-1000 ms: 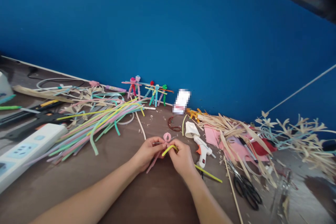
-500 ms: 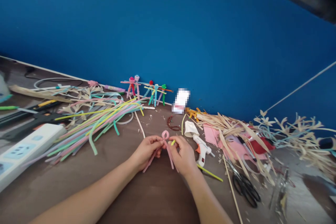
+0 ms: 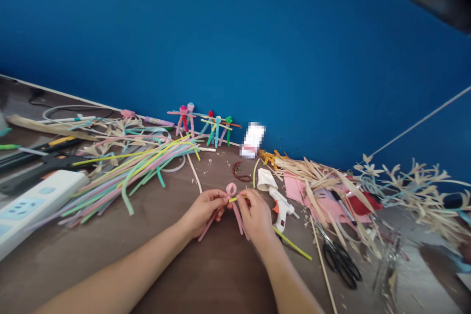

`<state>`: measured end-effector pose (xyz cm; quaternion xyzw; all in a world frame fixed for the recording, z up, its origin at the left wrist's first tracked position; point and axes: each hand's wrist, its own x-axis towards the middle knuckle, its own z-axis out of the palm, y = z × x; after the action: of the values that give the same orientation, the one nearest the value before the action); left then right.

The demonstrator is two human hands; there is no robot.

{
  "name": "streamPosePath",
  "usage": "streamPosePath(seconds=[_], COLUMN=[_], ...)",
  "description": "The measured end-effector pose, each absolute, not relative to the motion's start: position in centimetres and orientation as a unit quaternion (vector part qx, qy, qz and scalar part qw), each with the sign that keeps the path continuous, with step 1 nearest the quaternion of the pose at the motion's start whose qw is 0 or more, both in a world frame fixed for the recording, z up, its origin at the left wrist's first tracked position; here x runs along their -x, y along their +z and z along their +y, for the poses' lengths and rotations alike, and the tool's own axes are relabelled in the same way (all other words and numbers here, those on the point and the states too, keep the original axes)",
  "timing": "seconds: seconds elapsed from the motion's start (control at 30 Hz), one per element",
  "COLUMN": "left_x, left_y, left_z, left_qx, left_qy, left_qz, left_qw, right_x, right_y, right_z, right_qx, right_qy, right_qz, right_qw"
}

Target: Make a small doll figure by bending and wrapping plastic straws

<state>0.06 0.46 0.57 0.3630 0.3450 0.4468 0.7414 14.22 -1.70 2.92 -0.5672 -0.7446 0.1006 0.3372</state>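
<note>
The left hand's (image 3: 210,208) grip pinches a pink fuzzy stem (image 3: 237,215) just below its upright loop, the two ends splaying downward. The right hand's (image 3: 256,212) grip pinches a yellow stem (image 3: 233,199), its tip reaching toward the left fingertips, below the loop.

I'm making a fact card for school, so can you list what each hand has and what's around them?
Left hand: pinching a pink fuzzy stem just below its loop
Right hand: holding a yellow fuzzy stem, its tip near the left fingers
By the blue wall: small colorful stem figures
Left side: pile of loose stems, white power strip
Right side: white glue gun, black-handled scissors
</note>
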Motion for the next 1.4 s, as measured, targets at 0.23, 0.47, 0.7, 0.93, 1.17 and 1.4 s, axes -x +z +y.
streamPosePath(seconds=[0.23, 0.47, 0.7, 0.93, 1.17, 1.4], left_x=[-0.05, -0.07, 0.02, 0.09, 0.38, 0.67], left_y=[0.77, 0.79, 0.40, 0.18, 0.38, 0.38], left_z=[0.22, 0.09, 0.14, 0.17, 0.39, 0.57], left_qx=[-0.379, -0.379, -0.400, -0.379, -0.314, -0.226], left_qy=[0.435, 0.422, 0.417, 0.427, 0.411, 0.414], left_qz=[0.343, 0.345, 0.347, 0.344, 0.287, 0.266], left_qw=[0.741, 0.747, 0.739, 0.745, 0.806, 0.840], right_x=[-14.08, -13.80, -13.71, -13.50, -13.71, -13.35], right_y=[2.98, 3.03, 3.22, 3.20, 2.94, 2.54], right_z=[-1.75, -1.73, -1.87, -2.08, -2.17, -2.15], right_qx=[0.562, 0.563, 0.565, 0.567, 0.534, 0.516], right_qy=[0.127, 0.124, 0.115, 0.116, 0.086, 0.103], right_qz=[-0.732, -0.725, -0.729, -0.727, -0.752, -0.766], right_qw=[0.365, 0.378, 0.369, 0.369, 0.376, 0.368])
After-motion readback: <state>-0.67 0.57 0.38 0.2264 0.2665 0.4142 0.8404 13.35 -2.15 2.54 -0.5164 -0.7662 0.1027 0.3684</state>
